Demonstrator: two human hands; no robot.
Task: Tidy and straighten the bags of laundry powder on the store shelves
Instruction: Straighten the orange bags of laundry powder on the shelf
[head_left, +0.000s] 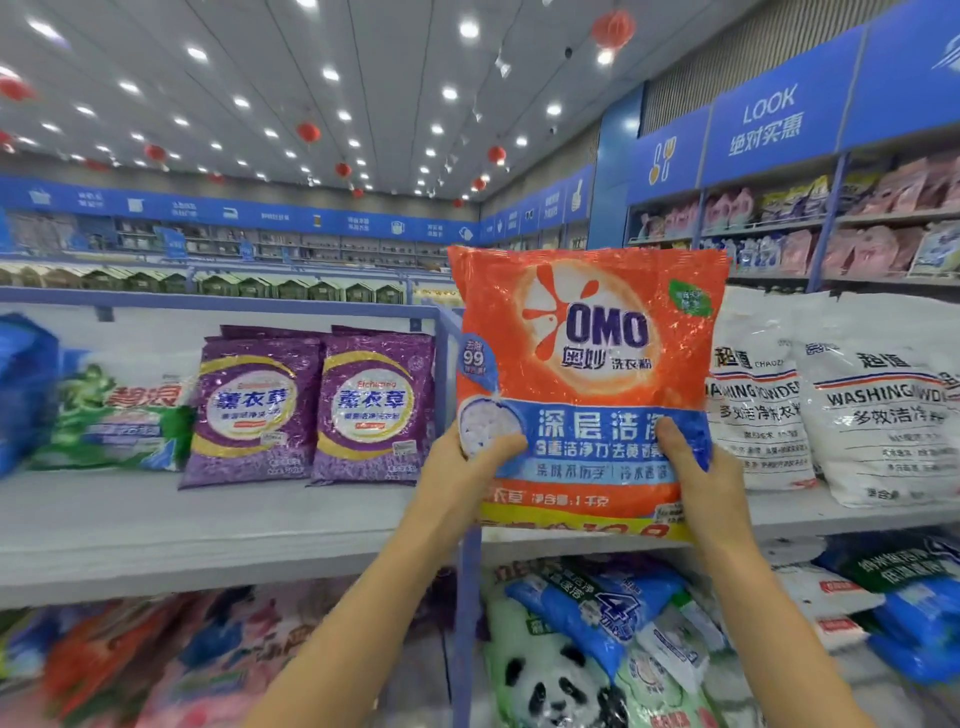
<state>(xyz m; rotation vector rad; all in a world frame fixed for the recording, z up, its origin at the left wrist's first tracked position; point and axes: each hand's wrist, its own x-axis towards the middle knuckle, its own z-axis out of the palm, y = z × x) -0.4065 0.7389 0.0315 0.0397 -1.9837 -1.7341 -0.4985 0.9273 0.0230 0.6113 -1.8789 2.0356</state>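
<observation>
Both hands hold an orange bag (587, 364) of laundry powder upright in front of the shelf (208, 525), over the blue post (467, 597) between two bays. The left hand (462, 467) grips the bag's lower left corner and the right hand (711, 478) its lower right. Both thumbs press the front; the other fingers are hidden behind. On the shelf, two purple bags (254, 410) lean back left of the post, and white bags (878, 405) stand at the right.

Bare forearms (363, 597) reaching up and forward, left hand (470, 470) gripping lower left edge of orange-and-blue glossy plastic powder bag (587, 291), thumb on its front, right hand (714, 486) gripping lower right edge, thumb likewise in front
</observation>
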